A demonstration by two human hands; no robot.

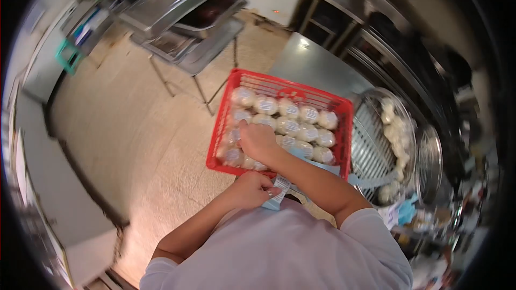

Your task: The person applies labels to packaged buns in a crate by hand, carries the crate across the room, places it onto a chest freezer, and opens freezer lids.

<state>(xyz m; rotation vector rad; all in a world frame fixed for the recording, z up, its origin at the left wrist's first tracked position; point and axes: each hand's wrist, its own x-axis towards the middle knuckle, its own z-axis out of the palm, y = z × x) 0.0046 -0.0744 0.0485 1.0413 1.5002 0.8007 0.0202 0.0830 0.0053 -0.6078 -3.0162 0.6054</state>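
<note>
A red plastic basket (pixel 349 129) holds rows of round white buns (pixel 288 108) in clear wrapping, many with printed labels on top. My right hand (pixel 259 140) reaches over the basket's left half, fingers curled and pressed together against a wrapped bun. Whatever its fingertips may hold is hidden. Close to my body, below the basket's front edge, my left hand (pixel 250 189) pinches a strip of labels (pixel 279 189) on light blue backing. More of the blue backing trails to the right under my right forearm.
A metal table (pixel 317 64) stands behind the basket. To the right, a round slatted steamer tray (pixel 371 137) carries unlabelled white buns (pixel 396 139). Large metal trays (pixel 183 5) rest on a stand at the back left. A green stool (pixel 68 55) stands farther left.
</note>
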